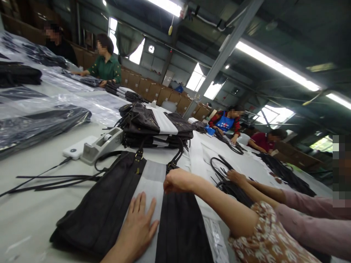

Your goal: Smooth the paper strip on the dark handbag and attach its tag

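A dark handbag [93,208] with two handles and brass-coloured rings lies flat on the table in front of me. Around its middle runs a pale wrapping strip [153,171]. My left hand [139,223] rests flat on that strip, fingers spread. Near the strip's upper right edge, just below a handle [179,149], my right hand [178,180] is closed with its fingers curled under. Whatever it may hold is hidden behind the fingers. Long thin straps [60,181] trail from the bag to the left.
Behind the bag is a stack of wrapped dark bags [142,120], with a tape dispenser [101,144] and a white power bank [80,146] beside it. Plastic-covered items [41,124] lie left. A co-worker's hands [237,178] handle dark straps at right; several people work farther off.
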`<state>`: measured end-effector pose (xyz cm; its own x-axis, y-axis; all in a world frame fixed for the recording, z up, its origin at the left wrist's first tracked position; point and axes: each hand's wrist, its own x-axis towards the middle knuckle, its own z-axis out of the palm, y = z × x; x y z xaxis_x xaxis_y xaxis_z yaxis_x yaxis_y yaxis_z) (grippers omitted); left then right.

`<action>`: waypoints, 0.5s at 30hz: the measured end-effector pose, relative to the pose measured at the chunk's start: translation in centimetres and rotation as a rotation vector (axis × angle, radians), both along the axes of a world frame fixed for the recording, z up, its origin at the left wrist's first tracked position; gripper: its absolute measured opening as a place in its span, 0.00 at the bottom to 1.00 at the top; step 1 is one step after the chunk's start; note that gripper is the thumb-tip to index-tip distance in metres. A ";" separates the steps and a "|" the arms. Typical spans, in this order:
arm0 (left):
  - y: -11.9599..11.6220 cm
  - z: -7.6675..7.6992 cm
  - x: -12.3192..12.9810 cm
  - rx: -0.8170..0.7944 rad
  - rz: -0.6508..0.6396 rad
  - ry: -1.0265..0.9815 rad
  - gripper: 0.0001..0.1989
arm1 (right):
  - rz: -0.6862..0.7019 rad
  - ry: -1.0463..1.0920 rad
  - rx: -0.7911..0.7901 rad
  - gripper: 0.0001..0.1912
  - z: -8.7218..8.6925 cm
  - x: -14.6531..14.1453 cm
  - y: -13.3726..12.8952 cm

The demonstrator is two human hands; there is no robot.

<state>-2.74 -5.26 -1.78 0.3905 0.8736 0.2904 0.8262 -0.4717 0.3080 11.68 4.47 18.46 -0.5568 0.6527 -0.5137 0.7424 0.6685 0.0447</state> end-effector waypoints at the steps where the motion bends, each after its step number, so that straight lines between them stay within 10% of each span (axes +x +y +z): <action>1: 0.1 -0.1 0.0 -0.007 -0.005 -0.004 0.30 | 0.003 -0.017 0.005 0.06 -0.4 -0.7 0.9; 15: 1.0 -1.0 0.0 -0.095 -0.045 -0.062 0.33 | -0.104 -0.157 0.048 0.13 -9.6 -4.6 8.2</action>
<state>-2.76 -4.24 -2.79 0.4141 0.8802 0.2319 0.7828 -0.4744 0.4028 7.10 12.72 8.89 -0.4007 0.7286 -0.5555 0.7887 0.5829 0.1957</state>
